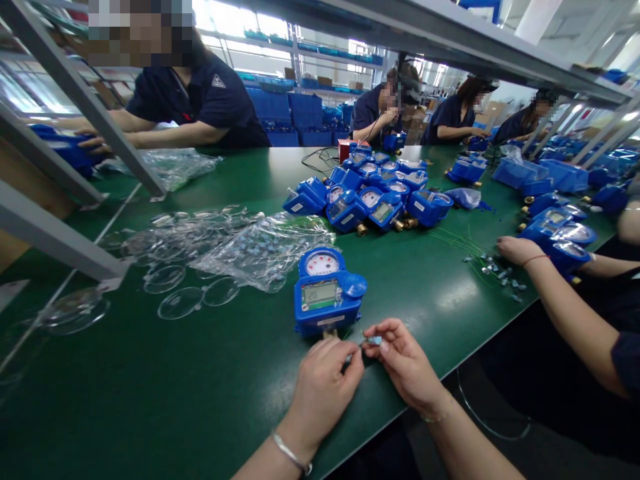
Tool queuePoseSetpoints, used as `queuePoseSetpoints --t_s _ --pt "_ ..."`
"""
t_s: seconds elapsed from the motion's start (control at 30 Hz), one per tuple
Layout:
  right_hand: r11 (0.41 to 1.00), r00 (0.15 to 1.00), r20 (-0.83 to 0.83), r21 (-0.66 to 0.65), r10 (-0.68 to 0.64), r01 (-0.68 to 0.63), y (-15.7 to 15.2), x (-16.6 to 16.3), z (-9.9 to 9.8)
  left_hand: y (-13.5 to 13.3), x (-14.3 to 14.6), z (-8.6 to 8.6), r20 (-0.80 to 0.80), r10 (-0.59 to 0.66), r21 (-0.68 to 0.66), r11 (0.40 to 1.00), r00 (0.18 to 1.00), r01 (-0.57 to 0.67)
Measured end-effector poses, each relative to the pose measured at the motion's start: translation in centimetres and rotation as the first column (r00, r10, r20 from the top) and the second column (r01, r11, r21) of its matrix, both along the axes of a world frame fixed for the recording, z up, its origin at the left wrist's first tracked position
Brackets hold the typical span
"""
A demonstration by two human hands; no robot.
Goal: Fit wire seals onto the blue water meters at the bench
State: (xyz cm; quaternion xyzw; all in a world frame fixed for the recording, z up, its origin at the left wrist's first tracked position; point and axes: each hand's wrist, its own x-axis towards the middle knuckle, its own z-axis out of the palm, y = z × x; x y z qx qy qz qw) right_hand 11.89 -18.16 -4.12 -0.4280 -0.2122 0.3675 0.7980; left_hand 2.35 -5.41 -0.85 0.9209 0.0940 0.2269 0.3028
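Nearest the camera, the left hand [324,387] and right hand [404,363] meet at the table [200,400] edge, both pinched shut on a small seal [373,341], a tiny grey-blue piece held between the fingertips; a thin wire seems to run from it, though it is too fine to be sure. The piece looks light and easy to drop, best held as it is, by thumb and forefinger at its sides. Just beyond the hands lies a blue meter [327,292], flat on the green top, dial and screen up, its brass fitting toward the hands. It looks solid and fairly heavy, with a clear window that could scratch, so the plastic sides of the body are the safer hold. Left of it lie a plastic bag [265,250] of small parts and clear round lenses [183,301]. Farther back sits a cluster of meters [380,197]. On the right, a co-worker's hand [517,250] rests by loose small parts. Across the table other people work.
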Motion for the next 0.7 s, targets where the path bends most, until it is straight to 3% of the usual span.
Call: queuePoseSetpoints --t_s 0.47,0.7 --pt "0.986 0.941 0.339 -0.155 0.0 0.055 -0.42 0.15 0.75 0.1 -0.06 0.19 0.012 -0.016 0.026 1.0 1.0 0.016" --pt "0.974 0.872 0.49 -0.201 0.006 0.106 -0.56 -0.08 0.75 0.12 -0.23 0.02 -0.009 -0.015 0.043 0.999 1.0 0.015"
